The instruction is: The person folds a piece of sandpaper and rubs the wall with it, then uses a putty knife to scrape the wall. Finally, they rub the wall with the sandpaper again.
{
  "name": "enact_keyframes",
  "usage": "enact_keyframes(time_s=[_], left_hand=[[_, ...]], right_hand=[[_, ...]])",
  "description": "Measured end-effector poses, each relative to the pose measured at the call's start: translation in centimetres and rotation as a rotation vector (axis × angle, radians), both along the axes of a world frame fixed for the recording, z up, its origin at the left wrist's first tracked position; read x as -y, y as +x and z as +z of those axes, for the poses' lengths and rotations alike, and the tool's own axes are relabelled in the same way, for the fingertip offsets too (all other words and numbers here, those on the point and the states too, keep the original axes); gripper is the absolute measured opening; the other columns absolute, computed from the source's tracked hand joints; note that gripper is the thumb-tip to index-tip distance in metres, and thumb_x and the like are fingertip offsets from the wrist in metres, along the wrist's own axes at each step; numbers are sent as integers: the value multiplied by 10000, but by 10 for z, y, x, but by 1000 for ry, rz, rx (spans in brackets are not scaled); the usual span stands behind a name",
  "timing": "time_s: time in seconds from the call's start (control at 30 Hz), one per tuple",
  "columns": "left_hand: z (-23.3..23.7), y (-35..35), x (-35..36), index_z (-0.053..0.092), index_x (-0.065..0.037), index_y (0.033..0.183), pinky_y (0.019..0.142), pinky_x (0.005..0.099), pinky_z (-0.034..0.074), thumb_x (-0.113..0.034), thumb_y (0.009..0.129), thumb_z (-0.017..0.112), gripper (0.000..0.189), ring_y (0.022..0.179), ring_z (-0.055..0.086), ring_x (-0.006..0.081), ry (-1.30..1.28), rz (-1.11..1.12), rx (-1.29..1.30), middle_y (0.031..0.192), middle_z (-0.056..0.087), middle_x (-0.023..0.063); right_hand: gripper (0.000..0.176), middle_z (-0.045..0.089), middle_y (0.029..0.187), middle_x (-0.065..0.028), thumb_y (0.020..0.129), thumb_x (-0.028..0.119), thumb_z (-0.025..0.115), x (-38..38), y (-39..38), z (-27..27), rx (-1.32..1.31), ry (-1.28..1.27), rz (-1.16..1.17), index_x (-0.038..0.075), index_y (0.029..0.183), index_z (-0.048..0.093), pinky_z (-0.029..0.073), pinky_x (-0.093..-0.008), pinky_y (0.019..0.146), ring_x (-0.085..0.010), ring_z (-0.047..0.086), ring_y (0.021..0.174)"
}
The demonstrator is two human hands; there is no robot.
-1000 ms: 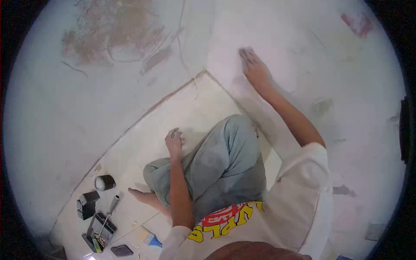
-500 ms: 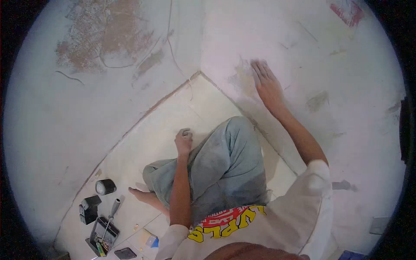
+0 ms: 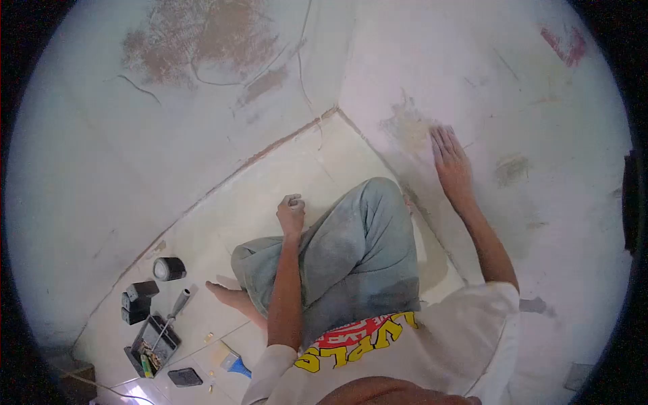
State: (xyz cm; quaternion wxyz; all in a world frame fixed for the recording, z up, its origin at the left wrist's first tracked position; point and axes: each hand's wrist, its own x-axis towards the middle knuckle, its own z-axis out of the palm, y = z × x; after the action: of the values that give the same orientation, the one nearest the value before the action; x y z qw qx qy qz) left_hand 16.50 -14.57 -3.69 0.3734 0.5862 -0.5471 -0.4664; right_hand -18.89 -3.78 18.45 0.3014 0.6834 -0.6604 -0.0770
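My right hand (image 3: 452, 165) lies against the pale wall (image 3: 472, 223) with its fingers stretched out and dusty. Its fingertips are just right of a rough, yellowish-grey patch (image 3: 410, 128). Whether anything is under the palm is hidden. My left hand (image 3: 291, 214) hovers or rests near my bent knee, over the cream floor tiles (image 3: 283, 162). Its dusty fingers are curled in, and I cannot make out what, if anything, they hold. My legs, in grey trousers (image 3: 337, 256), are folded on the floor.
At lower left are a dark round can (image 3: 169, 268), black blocks (image 3: 138, 300), a tray (image 3: 165, 347) holding a grey-handled tool (image 3: 178, 304), a dark flat pad (image 3: 185, 377) and a blue-handled paintbrush (image 3: 234, 362). The left wall (image 3: 135, 169) has a brown patch (image 3: 209, 40).
My right hand has slid down and slightly right along the wall, relative to the patch. The left hand stays curled near the knee. The view has shifted, and more of the paintbrush shows.
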Motion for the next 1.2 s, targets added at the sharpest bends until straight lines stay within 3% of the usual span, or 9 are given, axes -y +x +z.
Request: enact_keyframes(time_s=[0.17,0.23,0.43,0.6,0.7,0.97,1.03,1.1,1.2], left_hand=[[-7,-17,4,686,-25,1019,574,300,514,-144,822,678,230,641,661,167,-86,-60,11,831,706,95],[4,-19,4,674,8,1008,717,344,535,-128,809,623,247,773,681,246,-109,-33,17,870,704,147],[-11,-16,5,704,-34,985,789,334,531,-185,769,672,266,848,686,218,25,-47,20,918,717,145],[-1,3,0,701,-4,999,773,347,529,-216,766,668,316,847,677,227,-57,5,156,912,709,157],[-5,6,4,696,6,997,755,335,527,-143,768,622,283,811,686,228,-33,91,67,871,713,161],[-8,-10,4,695,8,1002,786,325,507,-100,793,612,250,837,660,220,32,88,-84,914,701,146],[-24,-11,2,694,10,1002,788,323,505,-88,801,607,240,842,655,216,34,66,-81,919,699,143],[-74,-13,14,661,31,1002,667,281,497,-65,853,620,182,737,607,160,-71,90,-206,848,659,79],[-73,-10,18,669,48,1022,757,309,499,-62,840,603,223,799,635,194,112,71,-221,876,684,111]], right_hand=[[534,370,1492,-131,850,52,492,-39,4,9,-29,64,-75,-69,1364,412,212,-382,1194,-252,288,1415],[523,391,1478,-135,848,53,494,-23,6,11,-5,43,-50,-72,1352,429,218,-384,1192,-253,303,1409],[463,470,1418,-139,869,107,486,119,7,8,-128,-43,152,-56,1302,495,247,-362,1179,-230,397,1350],[431,425,1454,-169,832,143,518,207,14,-7,-128,-212,175,-58,1205,597,188,-370,1199,-254,343,1384],[483,444,1437,-169,827,144,522,150,15,7,-237,-33,98,-67,1260,546,211,-379,1193,-266,346,1380],[537,413,1468,-117,825,81,535,-41,-6,7,-65,45,-5,-65,1335,448,221,-381,1190,-235,331,1395],[545,407,1474,-112,824,77,534,-44,-4,5,20,46,-43,-62,1343,441,220,-382,1190,-234,321,1401],[557,399,1479,-113,821,73,539,-20,-3,0,64,-6,-56,-56,1353,434,217,-377,1189,-233,315,1404],[550,384,1488,-127,834,97,519,52,-2,5,25,-48,16,-73,1350,434,200,-368,1193,-235,323,1398]])
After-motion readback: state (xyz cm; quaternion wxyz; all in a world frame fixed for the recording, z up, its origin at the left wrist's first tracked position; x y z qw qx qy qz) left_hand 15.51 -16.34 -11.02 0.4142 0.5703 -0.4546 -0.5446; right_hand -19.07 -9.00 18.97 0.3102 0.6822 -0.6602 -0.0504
